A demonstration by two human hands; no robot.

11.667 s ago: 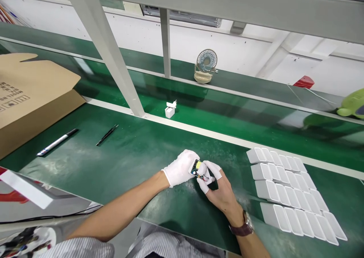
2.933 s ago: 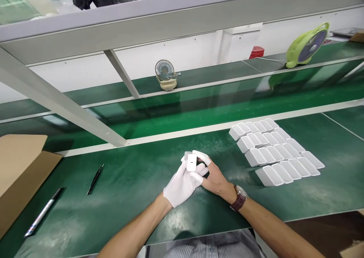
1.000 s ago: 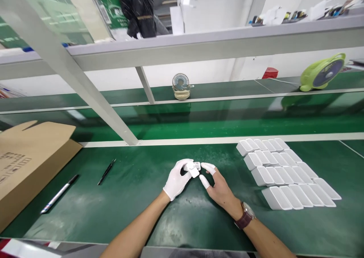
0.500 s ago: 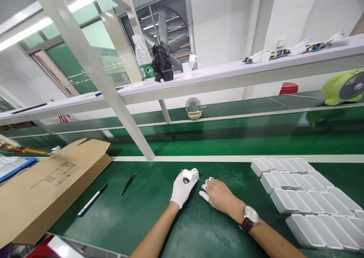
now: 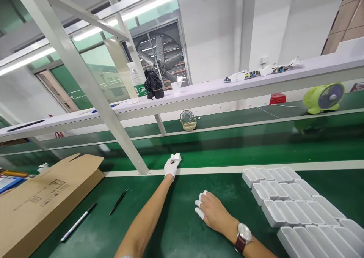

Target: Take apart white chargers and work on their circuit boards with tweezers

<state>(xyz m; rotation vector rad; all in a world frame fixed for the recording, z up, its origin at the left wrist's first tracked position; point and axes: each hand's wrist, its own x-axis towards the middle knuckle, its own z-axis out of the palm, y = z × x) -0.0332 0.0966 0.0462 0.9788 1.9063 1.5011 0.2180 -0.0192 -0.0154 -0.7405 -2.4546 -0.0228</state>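
My left hand [image 5: 170, 168], in a white glove, reaches out over the pale strip at the far edge of the green workbench [image 5: 182, 227]. Its fingers are closed on a small white plastic casing [image 5: 176, 157], partly covered by the glove. My right hand [image 5: 212, 208] wears white finger cots and hovers or rests low over the bench, fingers loosely apart and holding nothing. Right of it stand rows of white open casings [image 5: 284, 212]. To the left lie a black pair of tweezers or similar slim tool [image 5: 118, 202] and a marker pen [image 5: 78, 222].
A cardboard box [image 5: 48, 197] covers the left side. Beyond the bench runs a green conveyor belt [image 5: 233, 150]. A slanted white post [image 5: 93, 87] and a raised shelf [image 5: 204, 93] stand ahead. A small fan [image 5: 187, 120] and a green fan [image 5: 324, 96] sit farther back.
My left hand has moved forward with the white casing, from mid-bench to the belt's near edge. My right hand stays over the bench. The view has tilted up and turned slightly right.
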